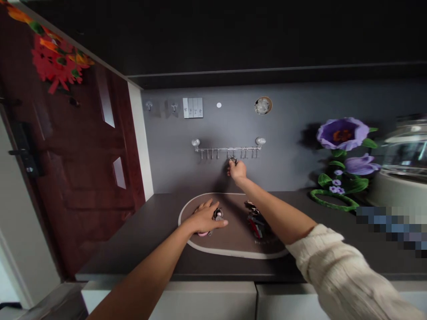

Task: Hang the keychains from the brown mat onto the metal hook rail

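Observation:
My right hand point(238, 170) is raised to the metal hook rail point(227, 149) on the grey wall, fingers pinched on a key ring point(233, 160) at one of the middle hooks. My left hand point(205, 218) rests on the oval brown tray point(233, 252) on the counter, fingers curled over a bunch of keys point(217, 215) with something pink under the palm. Another bunch of keys with a red and black fob point(256, 221) lies on the tray, partly behind my right forearm.
A dark red door point(76, 169) stands at the left with a black handle. Purple felt flowers point(343, 153) and a glass jar point(400, 164) sit on the counter at the right. Light switches point(192, 107) and two small hooks are on the wall above the rail.

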Tool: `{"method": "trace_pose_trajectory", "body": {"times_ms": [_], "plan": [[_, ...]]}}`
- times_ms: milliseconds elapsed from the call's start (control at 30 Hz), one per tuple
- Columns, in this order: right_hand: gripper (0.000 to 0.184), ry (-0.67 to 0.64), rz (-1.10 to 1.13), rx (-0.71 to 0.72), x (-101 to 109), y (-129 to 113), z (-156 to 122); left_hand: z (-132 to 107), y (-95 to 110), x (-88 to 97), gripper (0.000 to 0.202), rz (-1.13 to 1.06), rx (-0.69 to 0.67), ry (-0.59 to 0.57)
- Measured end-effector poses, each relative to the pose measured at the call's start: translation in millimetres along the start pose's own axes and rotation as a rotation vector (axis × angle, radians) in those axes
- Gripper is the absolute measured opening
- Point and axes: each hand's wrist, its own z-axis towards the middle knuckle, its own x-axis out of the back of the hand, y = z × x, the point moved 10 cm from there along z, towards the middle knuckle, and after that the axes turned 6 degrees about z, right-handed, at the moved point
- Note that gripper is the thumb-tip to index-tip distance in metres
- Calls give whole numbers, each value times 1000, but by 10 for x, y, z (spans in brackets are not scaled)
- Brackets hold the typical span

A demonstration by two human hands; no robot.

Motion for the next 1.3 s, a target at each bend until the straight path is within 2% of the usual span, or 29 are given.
{"method": "trace_pose_trajectory", "body": {"times_ms": [67,167,233,300,367,467,533,567,667,700,767,833,867,900,967,1033,1133,1200,1300], "plan": [[15,32,79,-48,122,-117,21,61,-25,16,87,4,104,100],[14,43,149,-19,245,-408,71,113,-44,28,86,-8,193,187],[17,33,104,-3,294,-534,58,112,-68,68,87,-73,206,229],[21,-62,-54,1,259,-554,-50,74,-128,158,83,-192,213,295],[24,-228,-284,2,165,-454,-292,7,-212,273,75,-320,226,382],[25,-449,-621,-10,101,-176,-829,-102,-295,419,64,-420,232,513],[24,-606,-770,-6,72,-35,-1201,-176,-342,462,58,-493,259,588],[21,-636,-834,16,90,-27,-1333,-202,-353,455,54,-537,274,598],[26,-592,-1003,133,212,-234,-1481,-269,-271,484,43,-640,242,590],[27,-629,-1002,162,216,-320,-1505,-288,-202,519,39,-671,202,566],[25,-842,-865,146,165,-436,-1598,-318,-4,595,33,-756,93,448],[31,-1117,-512,33,105,-563,-1761,-376,241,710,32,-815,-34,298],[34,-1199,-322,-49,110,-633,-1816,-416,358,780,33,-873,-96,230],[36,-1216,-139,-112,135,-710,-1818,-455,465,845,35,-951,-154,159],[45,-1155,178,-199,213,-808,-1742,-517,648,934,43,-1106,-254,10],[55,-1076,356,-268,286,-760,-1677,-528,678,974,54,-1214,-274,-48],[59,-896,439,-322,411,-507,-1598,-466,472,844,60,-1277,-166,-17],[60,-797,397,-361,493,-277,-1610,-437,259,647,62,-1259,-39,18],[60,-716,302,-403,588,-10,-1670,-447,13,381,63,-1202,97,52]]}}
